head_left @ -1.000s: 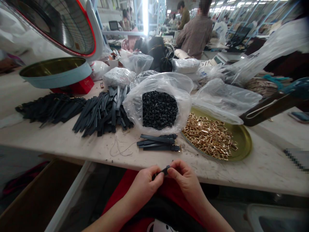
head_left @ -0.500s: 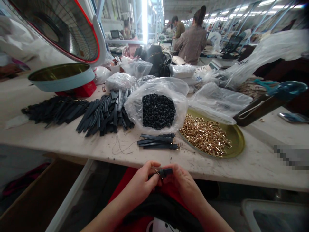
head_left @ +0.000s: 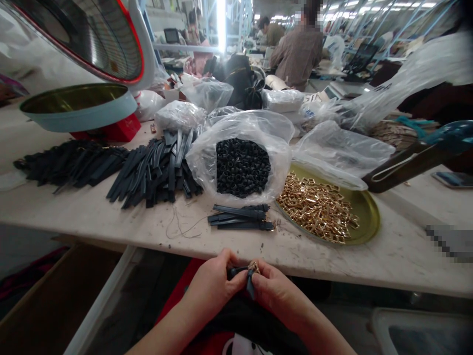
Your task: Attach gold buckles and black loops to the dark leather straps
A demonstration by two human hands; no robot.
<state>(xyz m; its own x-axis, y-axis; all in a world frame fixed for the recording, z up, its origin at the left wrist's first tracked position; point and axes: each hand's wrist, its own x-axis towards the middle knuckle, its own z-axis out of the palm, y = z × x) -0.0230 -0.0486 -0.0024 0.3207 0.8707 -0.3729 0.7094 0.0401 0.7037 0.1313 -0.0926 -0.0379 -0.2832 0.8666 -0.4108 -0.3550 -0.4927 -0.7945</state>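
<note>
In front of the table edge, my left hand [head_left: 218, 276] is closed on a dark strap [head_left: 250, 287]. Beside it, my right hand [head_left: 271, 286] pinches the same strap near a gold buckle [head_left: 253, 266]. Part of the strap is hidden by my fingers; a short end hangs down between the hands. Just beyond, a few straps with gold buckles [head_left: 240, 217] lie on the table. Behind them a clear plastic bag [head_left: 199, 162] stands open, full of small black loops [head_left: 242, 167]. To its right, a round tray [head_left: 367, 224] holds many gold buckles [head_left: 318, 207].
Heaps of dark straps [head_left: 158, 172] cover the table's left side. A scale with a wide pan [head_left: 81, 116] and a fan [head_left: 96, 39] stand behind. A dark tool-like object [head_left: 402, 162] and a phone [head_left: 453, 179] lie at right. A person [head_left: 299, 54] works farther back.
The buckle and strap have turned between my fingers. A strap end now points downward, and my right hand has shifted lower. The view has tilted slightly.
</note>
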